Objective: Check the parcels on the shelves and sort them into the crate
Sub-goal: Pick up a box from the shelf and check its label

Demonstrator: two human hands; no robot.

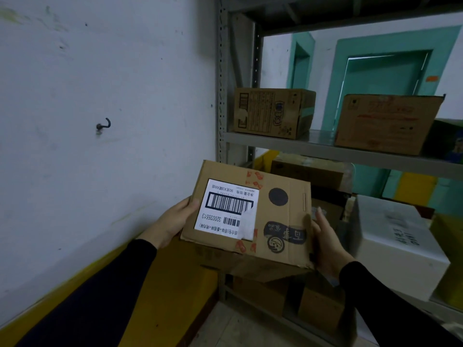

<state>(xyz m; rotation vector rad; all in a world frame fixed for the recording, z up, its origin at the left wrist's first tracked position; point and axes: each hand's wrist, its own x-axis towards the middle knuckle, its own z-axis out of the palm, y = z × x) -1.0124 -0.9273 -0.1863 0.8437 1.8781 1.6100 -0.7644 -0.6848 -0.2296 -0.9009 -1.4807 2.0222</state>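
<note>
The left hand (179,220) is pressing against the left edge of a cardboard parcel (273,219), thumb lying on its top face, while the right hand (325,240) is bracing the right edge with fingers extended upward along the side. Both hands are gripping the parcel between them, holding it tilted in the lower centre of the frame, in front of the shelving and off any shelf. A white barcode label (226,212) is facing up on its left part, printed upside down to the viewer, and a dark round mark (278,196) is sitting right of the label. Black sleeves are covering both forearms. Behind the parcel, the grey metal shelf (325,150) is crossing the right half of the frame, carrying two brown boxes: one (273,112) at centre and another (385,123) toward the right. Below the shelf, a white foam box (398,246) is resting at right. A small hook (104,125) is sticking out of the white wall (100,71) at left.
</note>
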